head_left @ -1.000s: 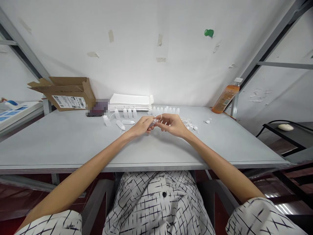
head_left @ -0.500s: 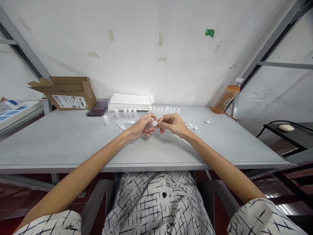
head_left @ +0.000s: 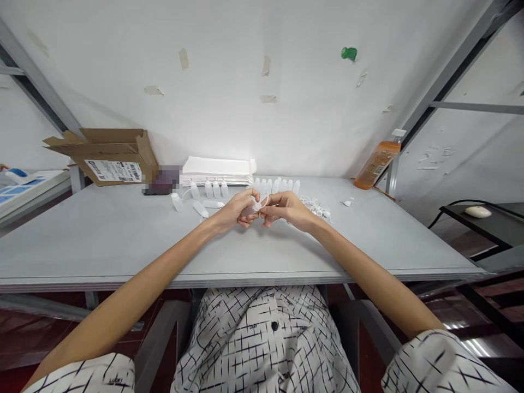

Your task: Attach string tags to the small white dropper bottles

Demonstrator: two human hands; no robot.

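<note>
My left hand is wrapped round a small white squeeze bottle near the table's middle. At the bottle's top, my right hand pinches a thin white strap or cap piece; its exact shape is partly hidden by the fingers. Behind my left hand several similar bottles stand upright, and a few lie on their sides, one of them left of the hand. More bottles stand in rows behind my right hand. Loose white caps form a pile to its right.
The grey table carries an open cardboard box, a dark pixelated object and a white stack at the back. An orange drink bottle leans at the back right. A small white piece lies right of the caps.
My right fingers have closed in slightly on the strap at the bottle's top. The strap's loop looks lower and flatter. The whole view has shifted a little.
</note>
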